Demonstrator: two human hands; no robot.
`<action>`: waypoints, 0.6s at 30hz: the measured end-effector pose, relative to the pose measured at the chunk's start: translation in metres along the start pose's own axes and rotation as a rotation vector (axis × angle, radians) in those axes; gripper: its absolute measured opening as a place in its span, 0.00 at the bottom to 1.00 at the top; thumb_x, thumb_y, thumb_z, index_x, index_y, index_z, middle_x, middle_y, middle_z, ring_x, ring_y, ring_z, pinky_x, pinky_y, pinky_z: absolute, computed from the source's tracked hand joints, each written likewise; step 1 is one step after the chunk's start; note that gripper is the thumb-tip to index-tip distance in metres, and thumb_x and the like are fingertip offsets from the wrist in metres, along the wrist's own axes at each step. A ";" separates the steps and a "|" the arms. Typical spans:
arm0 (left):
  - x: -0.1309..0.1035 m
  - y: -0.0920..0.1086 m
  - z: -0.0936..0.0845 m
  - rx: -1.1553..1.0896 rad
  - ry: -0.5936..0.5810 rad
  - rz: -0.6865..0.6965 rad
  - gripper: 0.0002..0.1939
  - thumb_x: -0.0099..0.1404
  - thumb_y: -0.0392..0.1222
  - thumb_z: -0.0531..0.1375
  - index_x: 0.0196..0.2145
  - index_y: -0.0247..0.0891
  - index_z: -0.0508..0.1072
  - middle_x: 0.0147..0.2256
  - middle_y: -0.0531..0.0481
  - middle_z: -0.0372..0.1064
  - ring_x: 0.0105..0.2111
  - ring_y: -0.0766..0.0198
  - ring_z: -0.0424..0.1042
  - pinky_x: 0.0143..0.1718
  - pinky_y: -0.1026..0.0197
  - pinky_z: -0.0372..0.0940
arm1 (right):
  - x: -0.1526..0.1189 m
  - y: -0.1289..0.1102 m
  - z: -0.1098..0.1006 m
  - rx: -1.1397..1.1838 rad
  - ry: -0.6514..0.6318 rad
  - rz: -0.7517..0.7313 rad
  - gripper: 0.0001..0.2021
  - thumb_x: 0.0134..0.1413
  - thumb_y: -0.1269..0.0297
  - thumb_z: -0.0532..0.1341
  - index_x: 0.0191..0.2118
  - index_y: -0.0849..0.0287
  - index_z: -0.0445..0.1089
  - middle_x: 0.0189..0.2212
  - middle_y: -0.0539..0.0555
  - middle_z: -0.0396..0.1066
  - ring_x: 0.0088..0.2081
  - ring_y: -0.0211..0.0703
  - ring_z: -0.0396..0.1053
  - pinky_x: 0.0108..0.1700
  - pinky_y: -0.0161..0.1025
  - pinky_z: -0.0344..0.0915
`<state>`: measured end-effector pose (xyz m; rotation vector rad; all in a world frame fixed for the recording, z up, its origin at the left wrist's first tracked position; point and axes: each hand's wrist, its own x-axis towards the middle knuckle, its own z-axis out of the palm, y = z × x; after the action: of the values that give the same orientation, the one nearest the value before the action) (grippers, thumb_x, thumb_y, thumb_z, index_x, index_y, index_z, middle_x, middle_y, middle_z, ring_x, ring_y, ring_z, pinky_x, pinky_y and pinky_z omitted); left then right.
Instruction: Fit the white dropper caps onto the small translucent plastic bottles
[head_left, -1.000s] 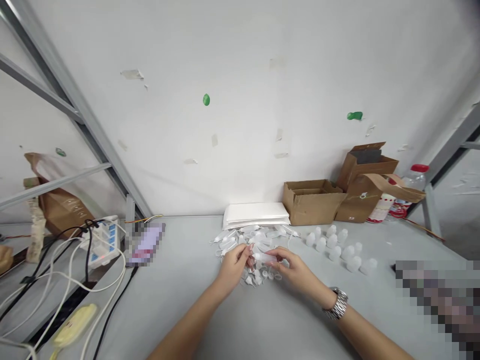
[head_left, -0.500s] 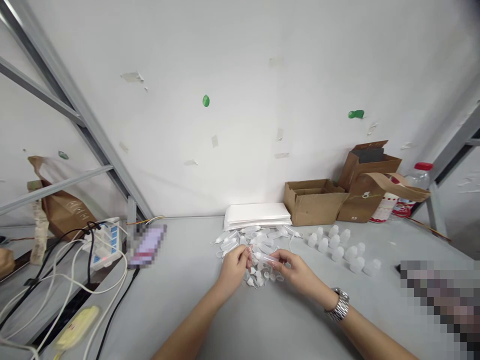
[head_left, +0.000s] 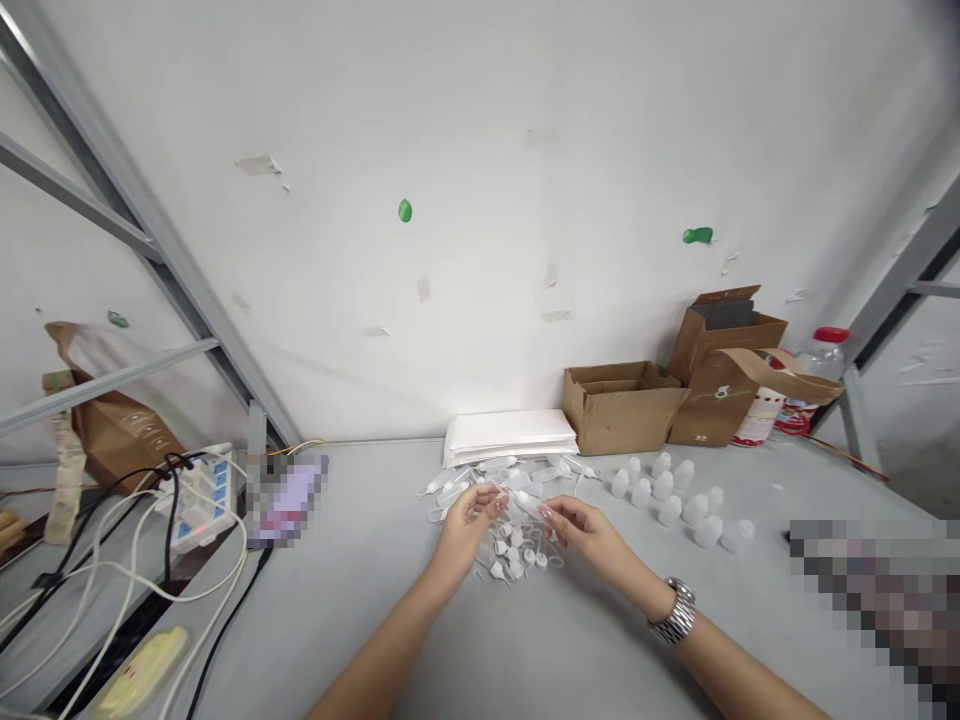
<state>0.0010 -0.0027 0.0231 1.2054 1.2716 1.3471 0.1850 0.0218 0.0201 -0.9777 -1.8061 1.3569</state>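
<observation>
A small, translucent, tube-shaped plastic bottle (head_left: 531, 504) is held between the thumb and fingers of the right hand (head_left: 589, 528), its neck pointed leftward. The fingers of the left hand (head_left: 463, 526) are narrowly parted beside that neck; whether anything is pinched there cannot be told. The step in hand is judged to be work at the neck, for which a steady right-hand grip and careful alignment seem called for. Just nearer, small white plastic caps (head_left: 515, 551) are scattered on the smooth grey worktop (head_left: 352, 580); beyond, loose translucent bottles (head_left: 454, 491) are heaped; rightward, squat frosted bottles (head_left: 670, 511) are grouped.
</observation>
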 end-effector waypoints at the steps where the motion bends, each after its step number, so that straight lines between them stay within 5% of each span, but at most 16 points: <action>1: 0.000 -0.001 0.000 0.022 -0.010 0.035 0.20 0.48 0.54 0.62 0.33 0.36 0.72 0.34 0.46 0.72 0.34 0.61 0.70 0.32 0.62 0.64 | -0.001 0.000 0.001 0.009 -0.022 0.005 0.19 0.52 0.47 0.52 0.31 0.59 0.65 0.23 0.49 0.65 0.24 0.36 0.61 0.28 0.35 0.60; 8: -0.002 0.000 -0.002 0.112 -0.166 0.054 0.13 0.49 0.48 0.63 0.28 0.36 0.74 0.31 0.47 0.72 0.33 0.60 0.70 0.36 0.60 0.64 | -0.004 0.001 0.006 0.039 -0.130 0.027 0.18 0.52 0.48 0.53 0.33 0.60 0.68 0.22 0.49 0.67 0.25 0.37 0.62 0.28 0.34 0.59; 18: -0.008 -0.001 -0.001 0.417 -0.141 0.249 0.09 0.59 0.45 0.55 0.26 0.39 0.69 0.38 0.46 0.66 0.43 0.60 0.64 0.46 0.56 0.59 | -0.008 0.000 0.008 -0.107 -0.122 -0.020 0.17 0.54 0.50 0.52 0.32 0.60 0.66 0.24 0.50 0.69 0.27 0.39 0.64 0.33 0.36 0.61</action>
<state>0.0014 -0.0103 0.0219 1.7642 1.3752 1.1733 0.1826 0.0113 0.0173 -0.9464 -1.9925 1.3451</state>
